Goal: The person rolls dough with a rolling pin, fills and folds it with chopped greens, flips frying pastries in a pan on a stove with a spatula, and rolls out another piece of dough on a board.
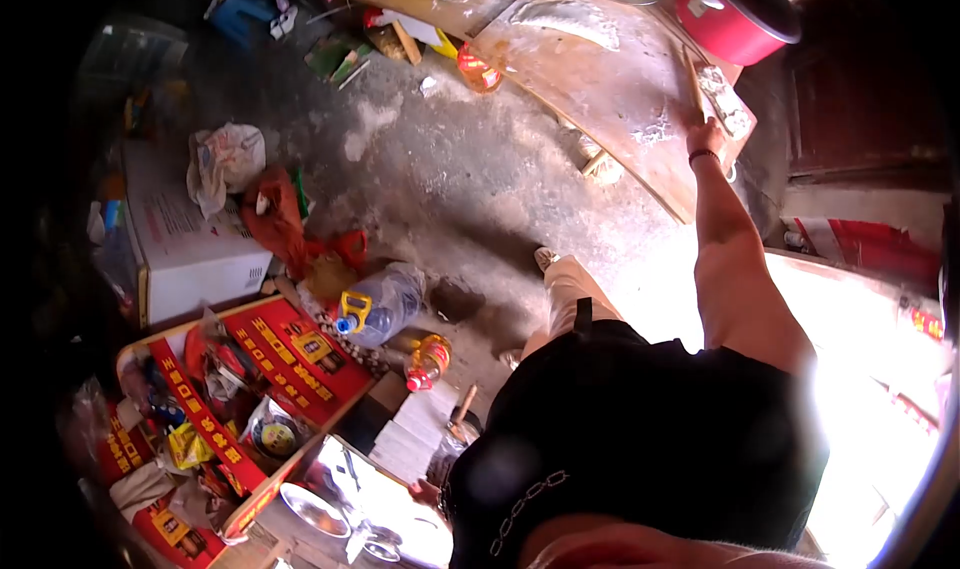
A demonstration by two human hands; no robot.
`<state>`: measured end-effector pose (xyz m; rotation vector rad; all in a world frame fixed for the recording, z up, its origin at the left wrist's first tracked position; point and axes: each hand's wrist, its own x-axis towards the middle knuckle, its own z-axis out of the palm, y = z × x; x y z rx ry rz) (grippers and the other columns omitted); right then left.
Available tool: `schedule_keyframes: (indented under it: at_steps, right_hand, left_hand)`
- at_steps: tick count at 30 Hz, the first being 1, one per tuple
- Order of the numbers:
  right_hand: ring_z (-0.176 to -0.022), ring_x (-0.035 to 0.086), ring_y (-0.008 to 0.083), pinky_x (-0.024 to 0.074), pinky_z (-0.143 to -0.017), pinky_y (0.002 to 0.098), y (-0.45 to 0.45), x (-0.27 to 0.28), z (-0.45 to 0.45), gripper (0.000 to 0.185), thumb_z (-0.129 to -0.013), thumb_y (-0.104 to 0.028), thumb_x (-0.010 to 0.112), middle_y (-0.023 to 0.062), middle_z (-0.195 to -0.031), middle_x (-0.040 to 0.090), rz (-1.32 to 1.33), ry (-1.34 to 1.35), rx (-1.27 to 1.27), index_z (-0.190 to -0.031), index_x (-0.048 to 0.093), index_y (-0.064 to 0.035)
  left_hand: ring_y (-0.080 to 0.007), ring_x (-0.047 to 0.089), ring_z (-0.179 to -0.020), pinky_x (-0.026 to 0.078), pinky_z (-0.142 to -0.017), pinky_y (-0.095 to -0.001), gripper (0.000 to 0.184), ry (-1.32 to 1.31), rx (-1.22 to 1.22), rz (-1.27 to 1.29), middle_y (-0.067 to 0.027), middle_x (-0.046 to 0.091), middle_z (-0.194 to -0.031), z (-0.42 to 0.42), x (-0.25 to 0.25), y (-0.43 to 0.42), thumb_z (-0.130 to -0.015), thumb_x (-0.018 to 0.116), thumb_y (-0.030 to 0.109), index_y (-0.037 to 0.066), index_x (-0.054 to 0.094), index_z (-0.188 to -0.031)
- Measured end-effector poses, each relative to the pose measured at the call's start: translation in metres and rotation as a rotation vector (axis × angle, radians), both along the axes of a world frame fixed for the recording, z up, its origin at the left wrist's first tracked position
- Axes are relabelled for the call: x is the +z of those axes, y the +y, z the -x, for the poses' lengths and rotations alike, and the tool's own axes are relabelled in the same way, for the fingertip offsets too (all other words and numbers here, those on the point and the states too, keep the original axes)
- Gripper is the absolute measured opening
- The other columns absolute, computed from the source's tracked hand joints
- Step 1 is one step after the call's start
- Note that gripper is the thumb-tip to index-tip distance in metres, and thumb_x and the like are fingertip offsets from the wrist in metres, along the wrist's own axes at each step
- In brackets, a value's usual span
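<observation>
My right hand (706,136) reaches out over the floury wooden board (590,89), its fingers closed round the near end of a thin wooden rolling stick (692,81). Right beside the stick, at the board's edge, lies a lumpy whitish piece (724,101) that looks like dough. A long pale floury mass (568,21) rests at the far side of the board. My left hand (427,491) shows only in part at the lower left, by my dark top and next to a bright surface with metal dishes; its fingers are too blurred to make out.
A red pot (735,14) stands beyond the board. On the floor are a large plastic bottle (385,306), an oil bottle (428,361) and red bags (275,219). A white box (200,259) and a red-printed carton (300,354) with packets stand at the left.
</observation>
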<state>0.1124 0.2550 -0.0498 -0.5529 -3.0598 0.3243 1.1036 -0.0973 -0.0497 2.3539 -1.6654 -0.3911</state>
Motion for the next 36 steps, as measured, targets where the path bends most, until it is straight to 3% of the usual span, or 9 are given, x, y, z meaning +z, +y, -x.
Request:
schedule_keyframes:
  at_steps: [6, 8, 10, 11, 13, 14, 16, 24, 36]
  right_hand:
    - [-0.106, 0.061, 0.04, 0.0498, -0.09, 0.0487, 0.012, -0.019, 0.018, 0.039, -0.082, -0.02, 0.053, 0.0251, -0.116, 0.06, 0.027, 0.078, 0.055, -0.113, 0.061, 0.0014]
    - [-0.096, 0.062, 0.0427, 0.0506, -0.083, 0.0508, 0.017, -0.028, 0.018, 0.029, -0.08, -0.018, 0.052, 0.0278, -0.099, 0.063, -0.004, 0.127, 0.055, -0.099, 0.061, 0.0029]
    - [-0.077, 0.06, 0.0413, 0.0479, -0.069, 0.0523, 0.039, -0.086, 0.017, 0.02, -0.082, -0.018, 0.056, 0.0219, -0.083, 0.062, 0.023, 0.58, 0.35, -0.089, 0.057, 0.0006]
    - [-0.077, 0.06, 0.0409, 0.0495, -0.069, 0.0492, 0.016, -0.058, -0.006, 0.019, -0.084, -0.018, 0.056, 0.0208, -0.083, 0.062, 0.147, 0.596, 0.377, -0.088, 0.057, 0.0008]
    - [-0.079, 0.06, 0.0311, 0.0498, -0.073, 0.0417, -0.003, -0.081, -0.013, 0.03, -0.085, -0.023, 0.066, 0.0165, -0.085, 0.061, 0.44, 0.483, 0.353, -0.1, 0.054, -0.0002]
    - [-0.076, 0.058, 0.0263, 0.0495, -0.072, 0.0386, -0.03, -0.07, -0.035, 0.03, -0.087, -0.025, 0.068, 0.0139, -0.084, 0.06, 0.624, 0.647, 0.52, -0.098, 0.054, -0.0005]
    - [-0.08, 0.061, 0.0248, 0.0501, -0.074, 0.0372, -0.1, 0.018, -0.104, 0.035, -0.089, -0.031, 0.068, 0.0132, -0.088, 0.062, 0.566, 0.28, 0.561, -0.1, 0.057, -0.0009]
    - [-0.085, 0.064, 0.0318, 0.051, -0.073, 0.0386, -0.29, 0.04, -0.287, 0.027, -0.087, -0.023, 0.068, 0.014, -0.095, 0.065, 0.77, -0.003, 1.58, -0.108, 0.062, -0.0076]
    - [-0.086, 0.063, 0.0285, 0.0521, -0.074, 0.0391, -0.345, 0.124, -0.75, 0.026, -0.081, -0.025, 0.068, 0.0093, -0.09, 0.061, 0.619, -0.16, 2.97, -0.105, 0.063, -0.0149]
  left_hand:
    - [-0.033, 0.064, -0.104, 0.052, -0.091, -0.0403, 0.047, 0.056, -0.082, -0.143, -0.0251, 0.063, -0.115, 0.027, 0.018, -0.016, -0.082, 0.064, 0.021, -0.011, 0.054, -0.115]
    - [-0.0312, 0.063, -0.102, 0.052, -0.087, -0.0395, 0.036, 0.067, -0.105, -0.028, -0.0232, 0.063, -0.113, 0.059, 0.032, -0.001, -0.082, 0.061, 0.019, -0.008, 0.056, -0.105]
    - [-0.0267, 0.061, -0.091, 0.051, -0.083, -0.0371, 0.029, 0.189, -0.084, 0.039, -0.0191, 0.063, -0.099, 0.075, 0.034, 0.018, -0.08, 0.059, 0.014, -0.006, 0.055, -0.1]
    - [-0.0266, 0.06, -0.091, 0.051, -0.083, -0.0358, 0.024, 0.148, -0.116, 0.203, -0.0179, 0.062, -0.098, 0.077, 0.022, 0.033, -0.081, 0.058, 0.013, -0.005, 0.056, -0.097]
    - [-0.0292, 0.058, -0.113, 0.046, -0.097, -0.0351, 0.034, 0.222, -0.004, -0.097, -0.0201, 0.062, -0.118, 0.086, 0.038, 0.055, -0.083, 0.062, 0.015, -0.004, 0.062, -0.112]
    - [-0.0287, 0.057, -0.114, 0.045, -0.1, -0.0356, 0.036, -0.092, -0.158, -0.086, -0.0176, 0.062, -0.119, 0.085, 0.037, 0.071, -0.083, 0.065, 0.016, -0.002, 0.062, -0.114]
    - [-0.0324, 0.056, -0.115, 0.043, -0.102, -0.0382, 0.043, -0.113, -0.158, -0.004, -0.0178, 0.06, -0.121, 0.094, 0.044, 0.108, -0.083, 0.067, 0.019, -0.002, 0.058, -0.119]
    - [-0.0391, 0.048, -0.121, 0.039, -0.104, -0.0437, 0.048, -0.143, 0.164, 0.206, -0.0228, 0.052, -0.13, 0.056, 0.065, 0.237, -0.083, 0.069, 0.02, -0.005, 0.054, -0.121]
    - [-0.0415, 0.046, -0.123, 0.036, -0.106, -0.0464, 0.042, -0.131, 0.442, 0.452, -0.0261, 0.051, -0.13, -0.039, 0.087, 0.312, -0.087, 0.064, 0.018, -0.007, 0.053, -0.119]
